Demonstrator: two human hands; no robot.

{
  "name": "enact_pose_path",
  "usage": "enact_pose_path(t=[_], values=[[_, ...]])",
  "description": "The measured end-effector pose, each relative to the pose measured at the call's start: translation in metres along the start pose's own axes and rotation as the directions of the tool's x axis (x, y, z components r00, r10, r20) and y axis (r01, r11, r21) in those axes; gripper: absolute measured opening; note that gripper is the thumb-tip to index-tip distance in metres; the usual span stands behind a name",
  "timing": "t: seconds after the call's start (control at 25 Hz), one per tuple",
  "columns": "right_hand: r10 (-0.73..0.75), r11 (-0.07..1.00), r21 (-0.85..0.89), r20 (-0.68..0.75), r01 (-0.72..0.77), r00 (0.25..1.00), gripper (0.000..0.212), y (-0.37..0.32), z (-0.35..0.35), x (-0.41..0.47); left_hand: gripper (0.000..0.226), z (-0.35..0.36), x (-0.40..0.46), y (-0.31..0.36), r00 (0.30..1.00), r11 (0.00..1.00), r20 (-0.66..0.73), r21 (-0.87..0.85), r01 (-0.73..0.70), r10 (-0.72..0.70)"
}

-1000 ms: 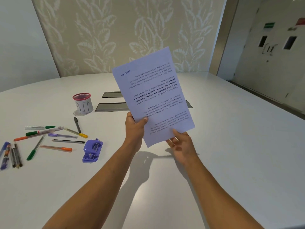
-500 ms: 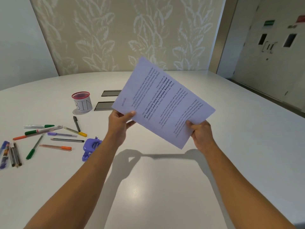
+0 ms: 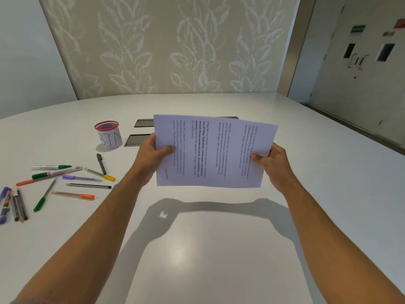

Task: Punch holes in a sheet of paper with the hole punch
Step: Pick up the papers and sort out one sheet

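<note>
A printed sheet of paper [image 3: 212, 152] is held in the air above the white table [image 3: 197, 249], turned sideways so its text lines run vertically. My left hand [image 3: 151, 156] pinches its left edge with the thumb on top. My right hand [image 3: 271, 163] pinches its right edge the same way. The purple hole punch is almost wholly hidden behind my left forearm; only a sliver of purple [image 3: 115, 185] shows beside the arm.
Several pens and markers [image 3: 65, 181] lie scattered at the left of the table. A red-rimmed cup marked BIN [image 3: 108, 134] stands behind them. Two dark flat panels [image 3: 137, 140] are set in the table beyond the paper. A wall and doors stand behind.
Both hands have turned the sheet from upright through a slant to landscape. My right hand moved out to the right edge, and my left forearm now covers the hole punch.
</note>
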State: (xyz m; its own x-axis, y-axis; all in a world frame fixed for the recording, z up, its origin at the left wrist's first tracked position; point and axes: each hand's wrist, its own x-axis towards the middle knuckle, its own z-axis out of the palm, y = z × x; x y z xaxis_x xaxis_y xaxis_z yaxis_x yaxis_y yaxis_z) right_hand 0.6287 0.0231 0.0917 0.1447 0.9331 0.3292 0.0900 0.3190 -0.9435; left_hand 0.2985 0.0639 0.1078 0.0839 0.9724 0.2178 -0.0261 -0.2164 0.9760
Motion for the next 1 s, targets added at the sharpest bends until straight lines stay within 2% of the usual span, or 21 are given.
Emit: enact_pose_path(t=[0.2, 0.28, 0.36, 0.44, 0.64, 0.84, 1.0], values=[[-0.055, 0.998, -0.026, -0.068, 0.054, 0.996, 0.030, 0.002, 0.011, 0.002, 0.034, 0.008, -0.007, -0.011, 0.975, 0.988, -0.163, 0.043, -0.146, 0.151], [-0.026, 0.999, -0.041, -0.088, 0.023, 0.996, 0.030, 0.016, 0.016, -0.001, 0.034, 0.012, -0.014, -0.028, 0.967, 0.989, -0.213, 0.082, -0.126, 0.141], [0.066, 0.996, -0.058, -0.103, -0.072, 0.993, 0.030, 0.035, 0.019, -0.009, 0.034, 0.016, -0.024, -0.046, 0.964, 0.992, -0.251, 0.115, -0.057, 0.084], [0.117, 0.990, -0.069, -0.114, -0.125, 0.987, 0.029, 0.044, 0.021, -0.015, 0.035, 0.017, -0.029, -0.055, 0.966, 0.990, -0.245, 0.130, -0.046, 0.077], [0.066, 0.997, -0.040, -0.127, -0.072, 0.990, 0.030, 0.033, 0.022, -0.007, 0.036, 0.017, -0.022, -0.040, 0.963, 0.986, -0.222, 0.106, -0.132, 0.153], [0.162, 0.974, -0.142, -0.114, -0.177, 0.980, 0.030, 0.057, 0.020, -0.025, 0.036, 0.022, -0.035, -0.061, 0.965, 0.984, -0.252, 0.175, -0.022, 0.066], [0.149, 0.984, -0.081, -0.115, -0.159, 0.982, 0.033, 0.054, 0.017, -0.018, 0.034, 0.022, -0.028, -0.054, 0.964, 0.986, -0.260, 0.167, -0.010, 0.054]])
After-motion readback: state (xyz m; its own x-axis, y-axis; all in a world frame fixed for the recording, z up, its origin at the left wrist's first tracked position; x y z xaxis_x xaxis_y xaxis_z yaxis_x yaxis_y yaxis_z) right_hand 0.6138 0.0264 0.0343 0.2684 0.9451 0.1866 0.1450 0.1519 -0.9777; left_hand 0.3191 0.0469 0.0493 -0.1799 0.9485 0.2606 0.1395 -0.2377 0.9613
